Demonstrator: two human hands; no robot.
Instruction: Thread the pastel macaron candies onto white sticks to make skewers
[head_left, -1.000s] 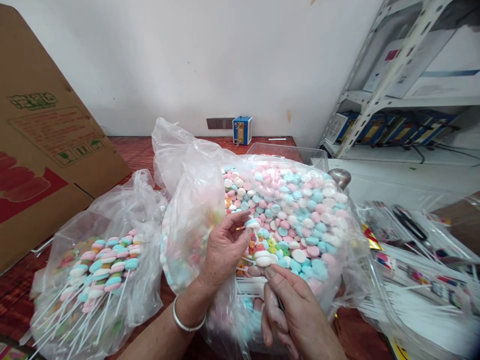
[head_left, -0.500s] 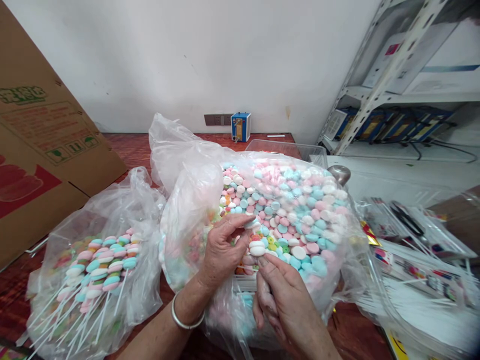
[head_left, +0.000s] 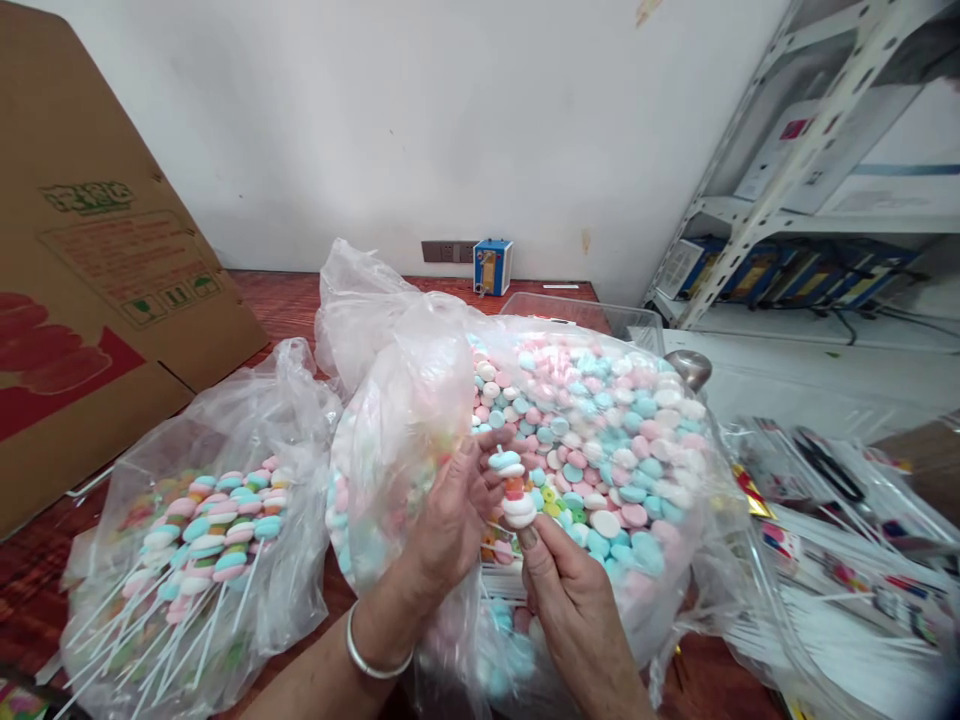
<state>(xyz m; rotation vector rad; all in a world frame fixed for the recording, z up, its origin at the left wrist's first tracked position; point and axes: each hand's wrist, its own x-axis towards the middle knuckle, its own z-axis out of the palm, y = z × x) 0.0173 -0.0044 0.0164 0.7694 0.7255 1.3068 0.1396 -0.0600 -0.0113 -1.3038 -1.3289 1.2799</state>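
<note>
Both my hands meet over a big clear plastic bag heaped with pink, blue and white disc candies. My left hand, with a silver bangle on its wrist, has its fingers closed round a short stack of candies on a stick, blue and white at the top, orange in the middle, white at the bottom. My right hand pinches the lower end of that same stack from below. The stick itself is hidden by my fingers.
A second clear bag of finished candy skewers with white sticks lies at the left. A large cardboard box leans behind it. Packets of white sticks and wrappers lie at the right, a metal shelf beyond. A small blue box stands by the wall.
The two hands have come closer together and lifted a little. The white candy from the right hand now sits at the bottom of the stack in the left.
</note>
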